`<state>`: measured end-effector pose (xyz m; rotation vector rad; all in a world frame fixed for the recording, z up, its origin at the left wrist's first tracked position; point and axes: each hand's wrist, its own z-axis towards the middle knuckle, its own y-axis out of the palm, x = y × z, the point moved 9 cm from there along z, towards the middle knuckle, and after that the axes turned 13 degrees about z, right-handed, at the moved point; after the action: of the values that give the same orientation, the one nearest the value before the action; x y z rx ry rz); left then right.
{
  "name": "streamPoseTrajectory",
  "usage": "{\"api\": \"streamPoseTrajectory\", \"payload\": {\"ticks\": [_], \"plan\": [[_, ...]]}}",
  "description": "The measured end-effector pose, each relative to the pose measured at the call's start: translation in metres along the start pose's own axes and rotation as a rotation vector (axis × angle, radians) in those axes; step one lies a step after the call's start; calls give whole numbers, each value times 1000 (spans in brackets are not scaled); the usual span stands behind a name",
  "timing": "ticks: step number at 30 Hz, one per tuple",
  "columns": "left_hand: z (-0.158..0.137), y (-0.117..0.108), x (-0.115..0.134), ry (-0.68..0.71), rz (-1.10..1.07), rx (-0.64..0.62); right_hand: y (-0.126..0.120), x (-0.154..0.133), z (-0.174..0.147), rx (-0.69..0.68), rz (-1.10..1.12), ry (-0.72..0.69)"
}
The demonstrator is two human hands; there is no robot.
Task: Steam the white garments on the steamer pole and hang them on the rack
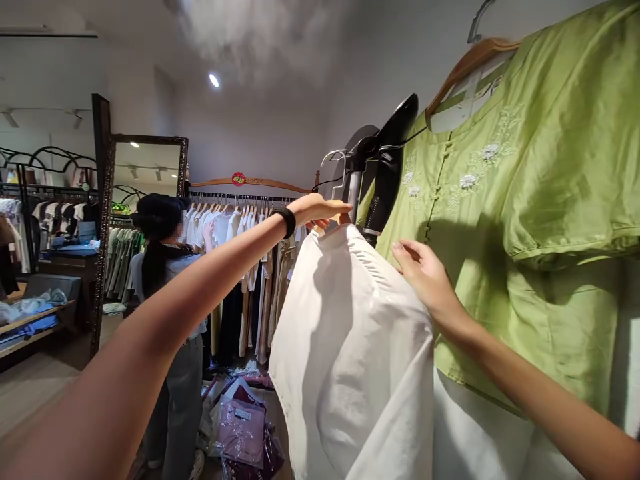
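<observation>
My left hand (pixel 320 210) reaches forward and is closed on the top of a wooden clothes hanger (pixel 342 218). From this hanger a white garment with a gathered upper edge (pixel 360 347) hangs down in loose folds. Metal hooks (pixel 336 159) rise just above my fingers. My right hand (pixel 425 270) is beside the white garment's right edge, in front of a light green blouse (pixel 465 220). Its fingers are loosely bent and appear to hold nothing. The blouse has embroidered flowers and hangs on another wooden hanger (pixel 473 67).
A black and grey stand (pixel 361 157) is behind the hanger. Further back, a person (pixel 173 287) faces a rack of clothes (pixel 250 220). Bagged garments (pixel 243 427) lie on the floor. A framed mirror (pixel 145 150) stands at left, near a wooden bench with clothes (pixel 37 317).
</observation>
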<state>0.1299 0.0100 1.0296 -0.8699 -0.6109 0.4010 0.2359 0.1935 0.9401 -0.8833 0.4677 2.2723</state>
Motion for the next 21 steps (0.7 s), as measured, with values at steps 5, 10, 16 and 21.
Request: {"api": "streamPoseTrajectory", "payload": {"ticks": [5,10,16,21], "plan": [[2,8,0,-27,63,-137,-15,2,-39,-40,5,109],[-3,8,-26,23,68,-227,-11,-19,-38,-124,59,199],[-1,-8,-48,11,-84,-25,57,-57,-5,-355,47,268],[3,7,-34,36,-176,-20,106,-60,26,-440,-176,270]]}}
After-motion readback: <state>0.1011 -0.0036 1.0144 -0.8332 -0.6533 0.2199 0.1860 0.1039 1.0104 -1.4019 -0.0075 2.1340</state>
